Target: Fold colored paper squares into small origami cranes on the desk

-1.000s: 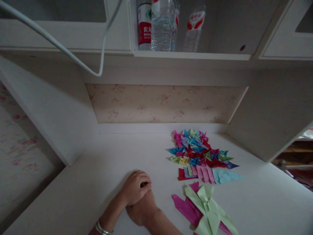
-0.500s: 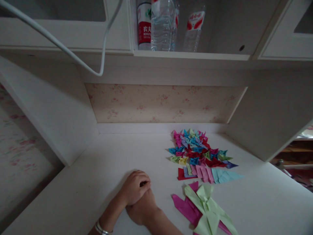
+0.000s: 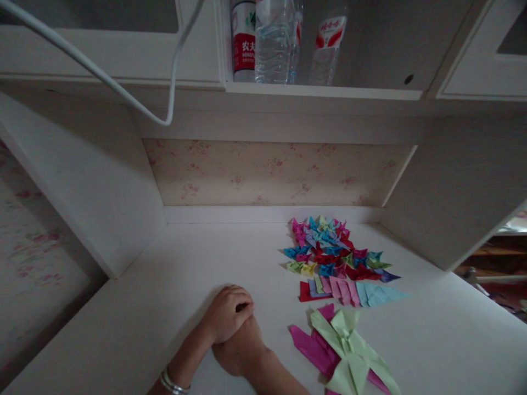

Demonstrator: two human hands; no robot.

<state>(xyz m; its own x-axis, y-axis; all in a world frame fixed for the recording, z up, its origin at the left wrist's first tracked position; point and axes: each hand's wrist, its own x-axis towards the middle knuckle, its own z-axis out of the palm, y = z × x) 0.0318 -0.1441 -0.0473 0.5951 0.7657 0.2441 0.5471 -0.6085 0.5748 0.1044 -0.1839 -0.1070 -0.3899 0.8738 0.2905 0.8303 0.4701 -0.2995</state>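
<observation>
My left hand (image 3: 228,315) lies curled over my right hand (image 3: 241,351) on the white desk (image 3: 164,307), near its front edge; a silver bracelet (image 3: 172,384) circles the left wrist. The right hand's fingers are hidden under the left. Neither hand shows anything in it. Just right of them a large pale green folded paper (image 3: 349,351) rests on a magenta one (image 3: 307,346). Behind that lies a row of folded strips (image 3: 349,292) in red, pink and light blue, then a heap of small colourful folded pieces (image 3: 329,248).
Above the desk a shelf (image 3: 321,92) holds three plastic water bottles (image 3: 274,41). A white cable (image 3: 123,96) loops down at upper left. White side panels (image 3: 94,186) close in the desk left and right, with floral wallpaper (image 3: 272,173) at the back.
</observation>
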